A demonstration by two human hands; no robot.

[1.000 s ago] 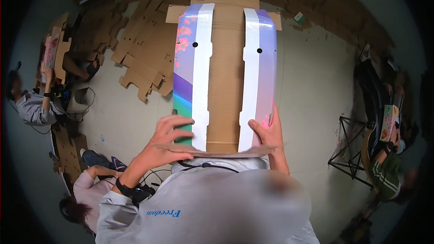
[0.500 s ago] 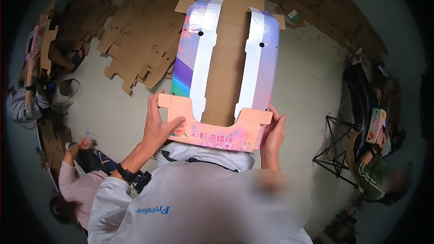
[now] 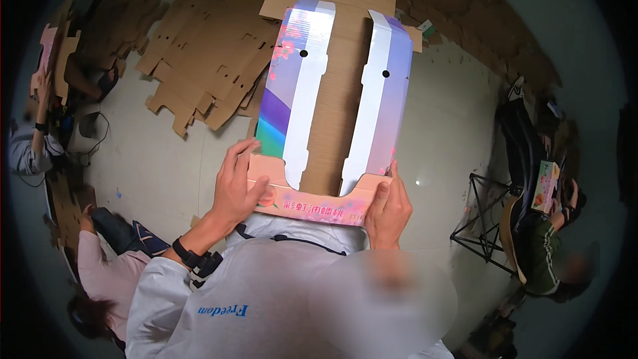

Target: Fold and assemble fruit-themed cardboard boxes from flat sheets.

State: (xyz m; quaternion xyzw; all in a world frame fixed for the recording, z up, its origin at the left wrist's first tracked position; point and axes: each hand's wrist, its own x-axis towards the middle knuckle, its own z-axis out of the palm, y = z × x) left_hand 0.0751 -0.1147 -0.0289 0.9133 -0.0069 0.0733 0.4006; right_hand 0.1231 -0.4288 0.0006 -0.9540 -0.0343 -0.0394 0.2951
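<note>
A partly folded cardboard fruit box (image 3: 319,211), printed pink, purple and green outside and plain brown inside, lies over my lap. Its two long side flaps are folded inward, each with a white strip and a black round hole, and brown end tabs stick out at the far end. At the near left corner my left hand (image 3: 236,183) grips the pink front wall, thumb across its face, fingers over the corner tab. My right hand (image 3: 389,206) holds the near right corner, thumb on the front wall and fingers up along the side.
Flattened brown cardboard sheets (image 3: 206,46) are heaped on the floor at the far left. A black folding stool frame (image 3: 482,223) stands to the right beside a seated person in green (image 3: 539,252) holding a box. Other people sit at the left, one in pink (image 3: 106,259).
Both corner tabs at the near end have been folded in along the sides. My right hand has moved from outside the right corner onto it, its thumb now over the front wall.
</note>
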